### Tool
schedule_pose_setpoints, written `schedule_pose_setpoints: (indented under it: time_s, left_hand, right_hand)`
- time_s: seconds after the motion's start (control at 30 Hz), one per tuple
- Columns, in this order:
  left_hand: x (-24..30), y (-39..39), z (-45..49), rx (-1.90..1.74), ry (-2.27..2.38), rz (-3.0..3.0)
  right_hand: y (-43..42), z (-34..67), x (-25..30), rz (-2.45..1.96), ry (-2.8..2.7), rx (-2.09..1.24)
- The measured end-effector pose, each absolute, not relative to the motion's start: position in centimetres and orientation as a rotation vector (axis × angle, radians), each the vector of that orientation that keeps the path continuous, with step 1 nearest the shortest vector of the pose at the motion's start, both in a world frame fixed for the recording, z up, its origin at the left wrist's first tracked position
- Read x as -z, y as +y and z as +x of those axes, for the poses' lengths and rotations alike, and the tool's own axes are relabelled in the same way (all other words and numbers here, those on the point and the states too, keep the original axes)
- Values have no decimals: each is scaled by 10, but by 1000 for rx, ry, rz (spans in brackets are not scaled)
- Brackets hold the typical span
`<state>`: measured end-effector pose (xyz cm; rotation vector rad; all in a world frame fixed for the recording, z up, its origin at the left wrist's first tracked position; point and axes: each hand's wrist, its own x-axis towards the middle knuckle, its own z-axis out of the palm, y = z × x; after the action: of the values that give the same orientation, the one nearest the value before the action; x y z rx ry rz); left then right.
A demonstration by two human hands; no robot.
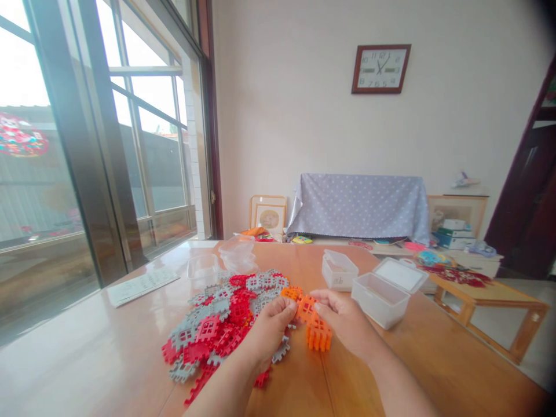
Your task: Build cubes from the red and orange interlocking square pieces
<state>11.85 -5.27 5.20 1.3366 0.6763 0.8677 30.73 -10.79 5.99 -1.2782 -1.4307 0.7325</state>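
Observation:
Both my hands grip orange interlocking plastic building pieces over the wooden table. On the left side of them, my left hand pinches with thumb and fingers. From the right, my right hand holds their other edge between thumb and fingertips. Just below sits a stack of orange toothed pieces, upright on the table. A large loose heap of red and grey pieces, with a red one and a grey one on top, spreads to the left, partly hidden behind my left forearm.
An open clear plastic box and a smaller box stand right of my hands. Several clear containers are at the table's far left, near a printed sheet. Behind the table is a cloth-covered object; a low wooden stand is at right.

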Motion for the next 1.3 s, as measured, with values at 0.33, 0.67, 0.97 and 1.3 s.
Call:
schedule_pose_setpoints:
  time_s: [0.33,0.67,0.97,1.3]
  left_hand:
    - [-40,-49,123,-883,637,1136]
    - [-45,-50,121,-833,662,1157]
    - [-43,-49,121,-781,728,1106]
    - [-44,-48,120,-846,683,1082]
  right_hand:
    - [-119,295,-72,-1408,-1789,-261]
    - [-117,325,-65,-1533,-1782,-331]
    - [-115,341,-50,-1608,-1801,-438]
    - [-111,344,-47,-1559,-1700,-500]
